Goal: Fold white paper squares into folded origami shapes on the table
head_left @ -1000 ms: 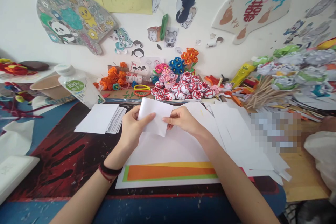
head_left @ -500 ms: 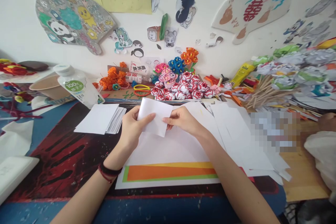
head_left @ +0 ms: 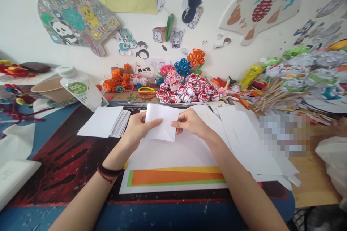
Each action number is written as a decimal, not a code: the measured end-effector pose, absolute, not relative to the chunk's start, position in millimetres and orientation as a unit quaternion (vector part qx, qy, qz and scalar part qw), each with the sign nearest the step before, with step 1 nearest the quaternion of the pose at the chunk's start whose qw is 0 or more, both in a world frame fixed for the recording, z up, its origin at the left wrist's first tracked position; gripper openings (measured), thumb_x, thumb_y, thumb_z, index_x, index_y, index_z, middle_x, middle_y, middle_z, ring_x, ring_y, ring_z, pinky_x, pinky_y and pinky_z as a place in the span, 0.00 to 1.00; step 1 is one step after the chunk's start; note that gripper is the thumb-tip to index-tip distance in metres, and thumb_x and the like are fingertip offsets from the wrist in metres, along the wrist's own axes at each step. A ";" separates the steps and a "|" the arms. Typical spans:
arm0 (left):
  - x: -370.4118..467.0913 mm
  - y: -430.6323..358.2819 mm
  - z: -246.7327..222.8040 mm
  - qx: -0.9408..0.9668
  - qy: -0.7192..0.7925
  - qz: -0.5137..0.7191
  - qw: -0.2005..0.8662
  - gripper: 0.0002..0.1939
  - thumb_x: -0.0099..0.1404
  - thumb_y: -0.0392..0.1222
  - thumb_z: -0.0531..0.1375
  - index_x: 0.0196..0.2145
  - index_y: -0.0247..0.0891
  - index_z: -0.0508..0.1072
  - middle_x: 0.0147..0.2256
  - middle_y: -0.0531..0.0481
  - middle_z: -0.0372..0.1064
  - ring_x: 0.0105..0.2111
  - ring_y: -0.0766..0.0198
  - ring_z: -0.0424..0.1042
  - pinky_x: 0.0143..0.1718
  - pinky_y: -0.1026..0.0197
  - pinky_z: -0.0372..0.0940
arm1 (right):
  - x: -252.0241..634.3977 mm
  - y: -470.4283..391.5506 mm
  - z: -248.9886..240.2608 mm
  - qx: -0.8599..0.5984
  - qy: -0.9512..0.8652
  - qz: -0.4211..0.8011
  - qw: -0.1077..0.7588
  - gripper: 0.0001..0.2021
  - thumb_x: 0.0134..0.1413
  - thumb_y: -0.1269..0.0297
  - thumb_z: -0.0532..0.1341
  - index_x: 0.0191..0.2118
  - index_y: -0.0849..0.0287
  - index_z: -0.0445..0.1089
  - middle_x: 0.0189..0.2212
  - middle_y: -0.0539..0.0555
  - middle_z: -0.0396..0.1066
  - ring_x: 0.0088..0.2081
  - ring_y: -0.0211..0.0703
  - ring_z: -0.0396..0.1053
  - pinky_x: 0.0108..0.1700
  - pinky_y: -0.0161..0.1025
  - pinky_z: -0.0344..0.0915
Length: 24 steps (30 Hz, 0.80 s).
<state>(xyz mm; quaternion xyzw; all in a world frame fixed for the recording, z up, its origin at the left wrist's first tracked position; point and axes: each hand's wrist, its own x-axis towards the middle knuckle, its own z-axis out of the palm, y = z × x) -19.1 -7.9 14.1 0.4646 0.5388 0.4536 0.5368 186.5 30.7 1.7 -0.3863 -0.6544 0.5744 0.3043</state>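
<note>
A small white sheet of paper (head_left: 160, 130) is held up between my two hands above the desk. My left hand (head_left: 139, 127) grips its left edge, thumb lying across the front and fingers behind. On the opposite side my right hand (head_left: 188, 122) pinches the edge between thumb and fingers. Beneath them lie larger white sheets (head_left: 173, 155), with orange paper (head_left: 176, 177) and strips of yellow and green showing at the front. To the left of my left hand rests a stack of cut white paper (head_left: 100, 122).
A white plastic bottle (head_left: 82, 88) stands at the left beside a tan bowl (head_left: 48, 89). Red-and-white paper flowers (head_left: 192, 90) line the wall. More white sheets (head_left: 244, 140) spread rightward, below flowers on wooden sticks (head_left: 276, 94). Another person's sleeve (head_left: 333, 162) shows at far right.
Both hands have shifted slightly to the right with the paper, and the sheet now hangs a little straighter. Both hands keep their hold on its edges.
</note>
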 end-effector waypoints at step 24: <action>-43.4 5.6 -0.7 0.561 0.556 0.496 0.361 0.15 0.56 0.50 0.64 0.28 0.33 0.76 0.22 0.50 0.72 0.20 0.68 0.66 0.23 0.66 0.59 | 196.8 41.8 -10.5 -0.476 -0.610 0.571 0.275 0.16 0.34 0.58 0.73 0.16 0.63 0.69 0.13 0.54 0.71 0.17 0.37 0.68 0.21 0.32 0.61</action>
